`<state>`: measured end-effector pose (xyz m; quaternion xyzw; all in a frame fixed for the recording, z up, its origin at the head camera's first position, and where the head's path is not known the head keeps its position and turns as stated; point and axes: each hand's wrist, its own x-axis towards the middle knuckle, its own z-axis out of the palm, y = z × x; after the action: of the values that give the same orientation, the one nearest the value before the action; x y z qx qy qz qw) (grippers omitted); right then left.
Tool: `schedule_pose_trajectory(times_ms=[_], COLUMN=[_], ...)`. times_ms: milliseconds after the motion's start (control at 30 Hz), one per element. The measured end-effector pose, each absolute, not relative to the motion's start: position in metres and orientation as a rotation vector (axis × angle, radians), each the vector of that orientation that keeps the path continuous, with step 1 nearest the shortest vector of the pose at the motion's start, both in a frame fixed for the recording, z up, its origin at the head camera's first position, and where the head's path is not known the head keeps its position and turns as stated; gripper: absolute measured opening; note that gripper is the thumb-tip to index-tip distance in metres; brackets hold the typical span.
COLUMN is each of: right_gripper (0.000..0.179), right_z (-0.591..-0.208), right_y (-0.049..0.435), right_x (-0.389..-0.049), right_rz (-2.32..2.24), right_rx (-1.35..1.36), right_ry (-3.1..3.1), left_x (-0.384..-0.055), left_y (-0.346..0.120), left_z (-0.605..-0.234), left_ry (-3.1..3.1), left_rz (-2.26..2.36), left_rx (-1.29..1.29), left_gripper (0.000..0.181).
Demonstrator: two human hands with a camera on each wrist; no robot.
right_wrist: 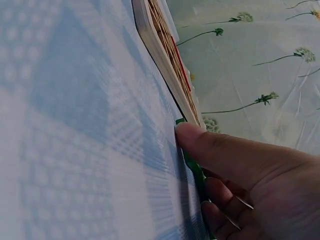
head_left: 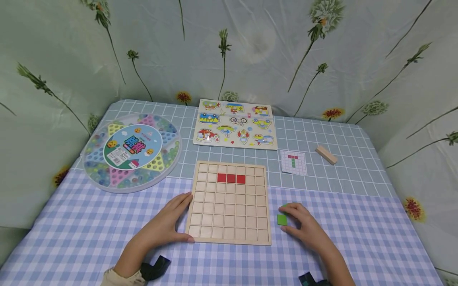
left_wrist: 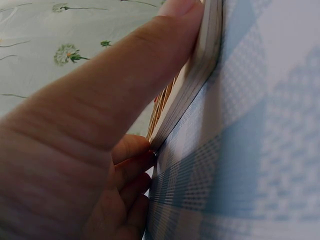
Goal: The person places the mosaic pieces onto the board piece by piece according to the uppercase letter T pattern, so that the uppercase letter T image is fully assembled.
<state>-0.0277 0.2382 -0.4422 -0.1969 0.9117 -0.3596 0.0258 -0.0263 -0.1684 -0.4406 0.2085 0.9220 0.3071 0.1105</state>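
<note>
Right hand (head_left: 303,224), grip unclear, flanks a green square tile (head_left: 282,219), lower right, likely light, stiff, best edge-pinched; left hand (head_left: 162,222), unclenched, touches the wooden grid board (head_left: 230,214).

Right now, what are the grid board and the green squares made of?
The grid board looks like smooth, unpainted wood: it's pale tan, with faint lines along its edge. The green squares look smooth and evenly coloured: maybe painted wood, maybe plastic.
</note>
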Motion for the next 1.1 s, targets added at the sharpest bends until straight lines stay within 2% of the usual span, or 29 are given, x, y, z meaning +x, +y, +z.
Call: schedule_pose_trajectory(times_ms=[300, 500, 667, 867, 1100], right_gripper=[0.033, 0.034, 0.038, 0.040, 0.032], right_z=[-0.443, -0.437, -0.424, -0.400, -0.366], right_y=[0.237, 0.233, 0.224, 0.196, 0.142], right_x=[-0.028, -0.030, -0.037, -0.053, -0.069], right_rz=[-1.083, -1.079, -1.178, -1.413, -1.601], right_rx=[-0.621, -0.623, -0.727, -0.840, -0.880], right_ry=[2.845, 2.914, 2.984, 2.960, 2.839], left_x=[-0.025, -0.025, -0.026, -0.026, -0.026], left_y=[-0.168, -0.169, -0.169, -0.169, -0.170], left_z=[-0.440, -0.441, -0.442, -0.441, -0.442], left_ry=[2.704, 2.705, 2.707, 2.706, 2.701], left_rz=[0.900, 0.906, 0.905, 0.910, 0.931], left_rx=[0.591, 0.603, 0.615, 0.616, 0.626], left_gripper=[0.117, 0.117, 0.117, 0.117, 0.117])
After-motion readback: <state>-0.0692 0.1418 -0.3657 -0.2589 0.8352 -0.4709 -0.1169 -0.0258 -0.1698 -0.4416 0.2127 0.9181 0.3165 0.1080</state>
